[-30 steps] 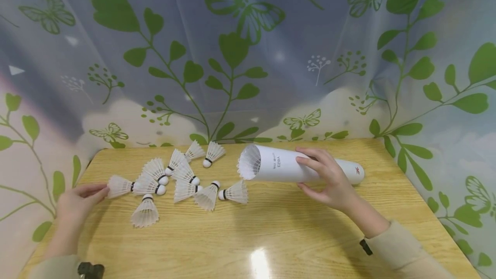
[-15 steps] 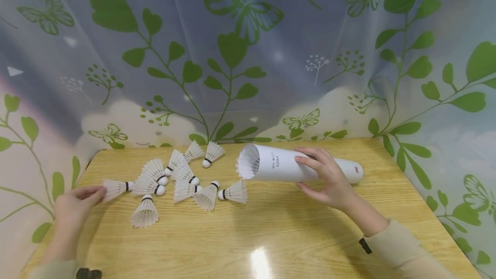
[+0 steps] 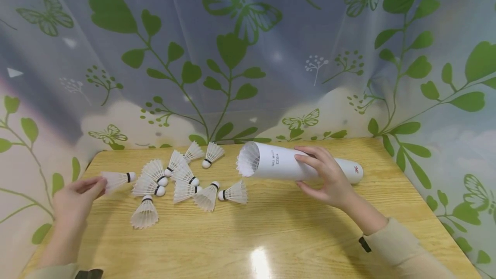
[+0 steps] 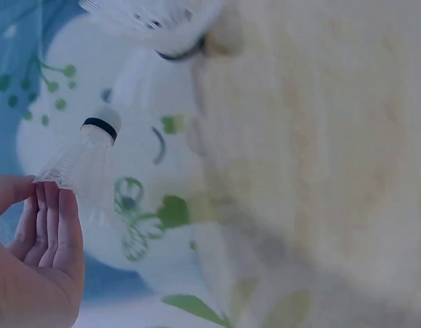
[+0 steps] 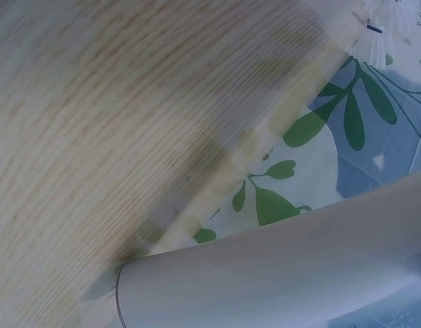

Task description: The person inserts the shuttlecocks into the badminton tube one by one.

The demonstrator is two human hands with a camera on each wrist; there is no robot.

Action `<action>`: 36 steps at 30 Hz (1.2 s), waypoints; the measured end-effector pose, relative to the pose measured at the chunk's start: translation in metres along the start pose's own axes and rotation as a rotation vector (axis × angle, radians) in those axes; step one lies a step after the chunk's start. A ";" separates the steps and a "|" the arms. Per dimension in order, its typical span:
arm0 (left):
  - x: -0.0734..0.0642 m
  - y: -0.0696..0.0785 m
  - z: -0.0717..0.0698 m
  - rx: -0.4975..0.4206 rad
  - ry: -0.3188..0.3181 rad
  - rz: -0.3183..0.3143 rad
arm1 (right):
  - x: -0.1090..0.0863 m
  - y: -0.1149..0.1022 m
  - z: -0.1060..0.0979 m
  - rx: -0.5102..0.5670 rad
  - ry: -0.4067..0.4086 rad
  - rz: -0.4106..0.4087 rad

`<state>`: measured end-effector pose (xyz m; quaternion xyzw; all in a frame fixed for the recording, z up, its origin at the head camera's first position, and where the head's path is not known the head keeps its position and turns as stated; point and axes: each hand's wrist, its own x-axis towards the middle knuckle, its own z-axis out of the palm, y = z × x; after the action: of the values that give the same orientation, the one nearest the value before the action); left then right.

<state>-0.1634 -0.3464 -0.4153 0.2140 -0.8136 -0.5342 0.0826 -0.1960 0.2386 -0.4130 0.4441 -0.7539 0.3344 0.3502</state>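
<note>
At the left, my left hand (image 3: 73,203) pinches a white feather shuttlecock (image 3: 115,180) by the edge of its skirt, the cork pointing right. The left wrist view has the same shuttlecock (image 4: 94,147) between thumb and fingertips, its black band showing. On the right, my right hand (image 3: 329,180) grips a long white shuttlecock tube (image 3: 267,160) round its middle. The tube's open end faces left, and a shuttlecock skirt (image 3: 248,160) shows at its mouth. In the right wrist view the tube (image 5: 265,266) runs along the bottom, the hand out of sight.
Several loose shuttlecocks (image 3: 186,173) lie on the wooden table (image 3: 217,244) between the hands, some overlapping. One shuttlecock (image 3: 235,192) rests just below the tube's mouth. A leaf-patterned curtain (image 3: 248,98) hangs along the table's back edge.
My left hand has drawn the pinched shuttlecock a little left and up, so its cork now stands apart from the neighbouring shuttlecocks. My right hand and the tube have hardly moved.
</note>
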 end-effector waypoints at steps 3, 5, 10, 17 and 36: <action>-0.006 0.015 0.005 -0.160 -0.014 -0.034 | 0.000 -0.001 -0.001 -0.010 -0.004 0.002; -0.010 0.025 0.010 -0.240 -0.027 -0.039 | 0.000 -0.001 -0.001 -0.016 -0.010 0.007; -0.017 0.044 0.021 -0.296 -0.076 0.001 | 0.000 0.000 0.000 -0.017 -0.013 0.006; -0.028 0.071 0.038 -0.207 -0.141 0.084 | 0.000 0.000 0.001 -0.017 -0.018 0.012; -0.077 0.131 0.087 -0.184 -0.245 0.353 | 0.000 -0.001 0.002 -0.026 -0.057 0.039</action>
<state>-0.1598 -0.1962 -0.3253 -0.0063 -0.7901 -0.6055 0.0948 -0.1957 0.2368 -0.4143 0.4341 -0.7764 0.3185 0.3275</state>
